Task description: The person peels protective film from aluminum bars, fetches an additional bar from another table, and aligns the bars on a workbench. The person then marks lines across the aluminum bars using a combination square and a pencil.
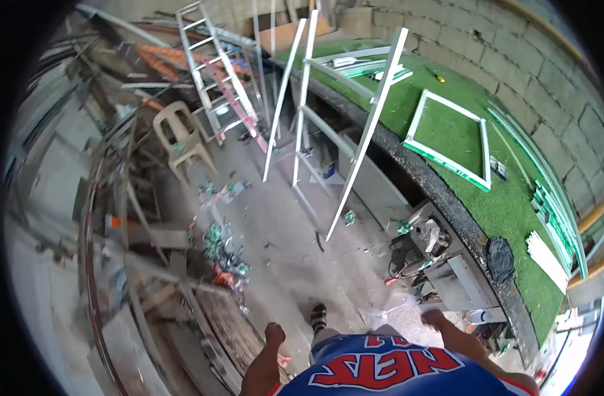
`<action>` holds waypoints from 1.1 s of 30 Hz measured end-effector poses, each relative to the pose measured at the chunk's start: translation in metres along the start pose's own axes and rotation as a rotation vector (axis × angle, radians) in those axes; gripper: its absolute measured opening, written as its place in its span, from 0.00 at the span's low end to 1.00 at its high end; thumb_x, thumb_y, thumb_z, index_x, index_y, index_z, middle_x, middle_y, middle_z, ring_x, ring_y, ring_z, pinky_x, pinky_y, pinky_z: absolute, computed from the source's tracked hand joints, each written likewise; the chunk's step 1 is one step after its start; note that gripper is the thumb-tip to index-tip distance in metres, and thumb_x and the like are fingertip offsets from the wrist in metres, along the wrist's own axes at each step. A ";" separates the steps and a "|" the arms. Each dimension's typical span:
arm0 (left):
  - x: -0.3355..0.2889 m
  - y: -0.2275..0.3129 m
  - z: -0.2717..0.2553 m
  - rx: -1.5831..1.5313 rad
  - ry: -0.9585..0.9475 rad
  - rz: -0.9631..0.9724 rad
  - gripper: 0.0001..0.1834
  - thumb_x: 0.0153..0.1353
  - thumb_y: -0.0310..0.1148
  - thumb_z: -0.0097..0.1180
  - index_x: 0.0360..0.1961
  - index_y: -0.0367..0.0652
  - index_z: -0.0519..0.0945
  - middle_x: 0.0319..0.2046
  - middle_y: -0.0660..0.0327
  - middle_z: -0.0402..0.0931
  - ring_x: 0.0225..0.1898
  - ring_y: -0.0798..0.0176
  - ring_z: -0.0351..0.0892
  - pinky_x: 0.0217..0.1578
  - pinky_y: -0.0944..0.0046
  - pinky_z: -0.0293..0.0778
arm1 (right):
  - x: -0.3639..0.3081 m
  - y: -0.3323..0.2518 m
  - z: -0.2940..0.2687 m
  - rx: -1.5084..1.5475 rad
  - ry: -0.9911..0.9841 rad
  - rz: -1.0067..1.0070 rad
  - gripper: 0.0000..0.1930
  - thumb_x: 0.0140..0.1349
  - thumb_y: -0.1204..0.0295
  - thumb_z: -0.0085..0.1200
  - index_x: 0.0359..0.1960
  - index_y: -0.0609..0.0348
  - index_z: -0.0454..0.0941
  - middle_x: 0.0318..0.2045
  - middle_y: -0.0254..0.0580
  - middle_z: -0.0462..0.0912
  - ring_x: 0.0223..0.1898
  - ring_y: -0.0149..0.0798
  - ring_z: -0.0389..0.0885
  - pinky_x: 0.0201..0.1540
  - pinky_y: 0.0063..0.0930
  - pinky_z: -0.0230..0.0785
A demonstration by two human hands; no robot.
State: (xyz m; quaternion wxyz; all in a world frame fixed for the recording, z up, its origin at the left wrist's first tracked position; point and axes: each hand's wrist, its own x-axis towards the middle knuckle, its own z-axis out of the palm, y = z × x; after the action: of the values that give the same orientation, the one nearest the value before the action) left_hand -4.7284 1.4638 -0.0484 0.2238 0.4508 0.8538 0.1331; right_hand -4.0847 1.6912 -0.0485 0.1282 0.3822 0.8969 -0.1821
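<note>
My left hand point(274, 334) hangs low in front of my body. Its fingers are curled in and I see nothing in them. My right hand point(434, 319) is held out on the other side, fingers loosely apart with no object visible between them. It appears above a pale sheet point(404, 317) on the floor; I cannot tell whether they touch. Ahead of me a tall white frame point(374, 112) of upright bars and cross rails stands on the concrete floor, away from both hands. A rectangular white frame point(417, 125) lies on the green-covered bench point(440, 79) to the right.
An aluminium ladder point(216, 72) leans at the back, near a beige plastic chair point(176, 135). Scrap and metal lengths fill the left side, with green wrapping scraps point(214, 243) on the floor. White strips point(546, 261) and a dark coil point(500, 259) lie on the bench.
</note>
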 end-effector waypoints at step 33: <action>-0.322 0.719 0.083 -0.793 -0.729 1.380 0.24 0.54 0.34 0.74 0.50 0.38 0.81 0.37 0.61 0.80 0.35 0.70 0.79 0.33 0.69 0.77 | -0.499 -0.319 0.271 1.903 0.699 1.831 0.08 0.62 0.69 0.54 0.31 0.57 0.83 0.21 0.37 0.80 0.19 0.32 0.77 0.18 0.28 0.65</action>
State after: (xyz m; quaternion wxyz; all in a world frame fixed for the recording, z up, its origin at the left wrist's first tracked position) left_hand -4.0173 1.5999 0.2729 0.4926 0.7703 0.1562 0.3736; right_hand -3.9571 1.0526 -0.0359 -0.3397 0.7994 -0.1605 -0.4688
